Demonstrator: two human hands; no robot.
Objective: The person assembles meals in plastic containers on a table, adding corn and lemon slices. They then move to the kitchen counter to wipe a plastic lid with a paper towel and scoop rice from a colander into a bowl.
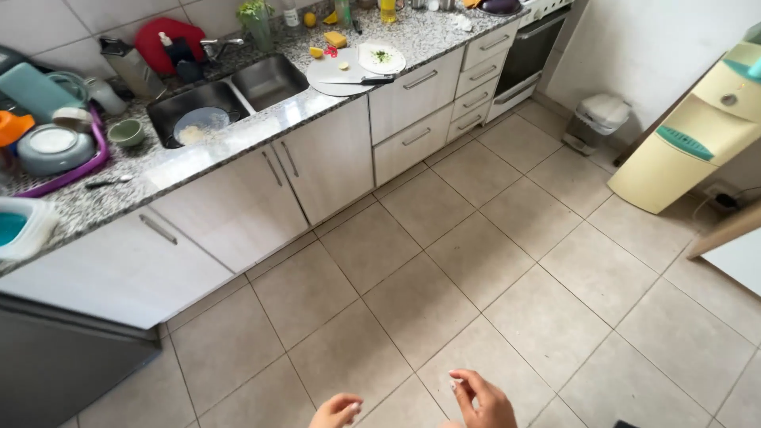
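Observation:
My left hand (336, 412) and my right hand (480, 399) show at the bottom edge, over the beige tiled floor (444, 277). The left hand's fingers are curled in, and something small and pale may sit at their tips; it is too small to tell. The right hand's fingers are pinched together on a tiny pale bit (455, 384). Both hands are far from the granite counter (238, 135). On that counter lie a round white cutting board (337, 70) with a black-handled knife (366, 80) and a white plate (381, 57) with chopped greens.
A double sink (230, 99) holds a dish with residue. A purple dish rack (55, 158) with bowls stands at the left. White cabinets and drawers (412, 107) line the wall, with an oven (529, 49) beyond. A small bin (594, 120) and a yellowish water dispenser (690, 135) stand at the right.

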